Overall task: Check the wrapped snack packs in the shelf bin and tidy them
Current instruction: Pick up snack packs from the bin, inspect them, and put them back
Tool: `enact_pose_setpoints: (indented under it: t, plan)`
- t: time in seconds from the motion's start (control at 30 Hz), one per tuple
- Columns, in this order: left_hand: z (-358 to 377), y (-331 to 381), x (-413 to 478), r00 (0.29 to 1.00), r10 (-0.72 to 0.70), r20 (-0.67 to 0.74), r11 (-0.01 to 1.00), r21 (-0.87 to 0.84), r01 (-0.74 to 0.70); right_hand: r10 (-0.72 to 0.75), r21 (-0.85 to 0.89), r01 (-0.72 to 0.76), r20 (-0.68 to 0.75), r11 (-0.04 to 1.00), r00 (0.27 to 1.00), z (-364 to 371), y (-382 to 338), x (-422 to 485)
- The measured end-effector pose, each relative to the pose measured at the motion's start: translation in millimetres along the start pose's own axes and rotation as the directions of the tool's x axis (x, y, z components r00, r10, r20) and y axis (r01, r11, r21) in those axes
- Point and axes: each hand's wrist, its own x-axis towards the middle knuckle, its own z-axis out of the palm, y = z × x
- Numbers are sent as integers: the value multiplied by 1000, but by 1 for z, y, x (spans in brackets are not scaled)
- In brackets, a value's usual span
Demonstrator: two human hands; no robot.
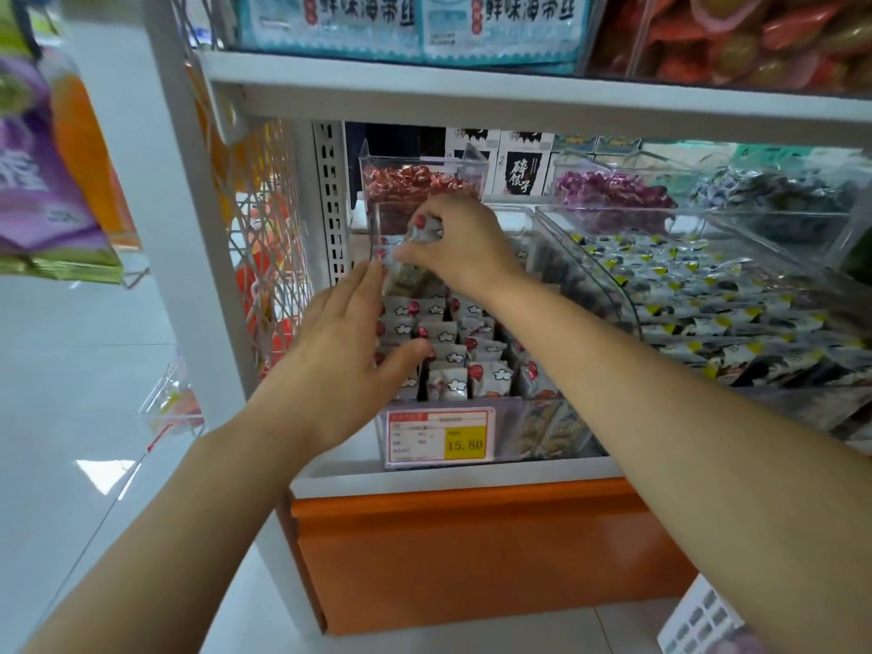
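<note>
Fingers (415, 250) of R hand (465, 247) curl, pinching one wrapped pack (424, 231) just above the rows' 12 o'clock end. L hand (349, 351) fingers straight, flat vs rows' 9 o'clock side, gripping nothing. Snack packs (443, 356) stand in the clear bin (533, 429). Best: pinch lightly, check seal, L hand braces rows, slot pack back upright. Price tag (441, 436), 6 o'clock: 15.80. Bags above (500, 21): 鲜味海带丝.

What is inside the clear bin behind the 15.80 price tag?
Rows of white snack packs with red marks. The left hand and right hand, which pinches one pack, cover the back of the bin.
</note>
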Motion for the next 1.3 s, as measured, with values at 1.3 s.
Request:
enact_pose_setpoints:
  t: [1.3]
  plan:
    - [-8,58,-33,996,-67,-57,861,-507,29,577,904,-181,-84,387,812,-75,-3,-138]
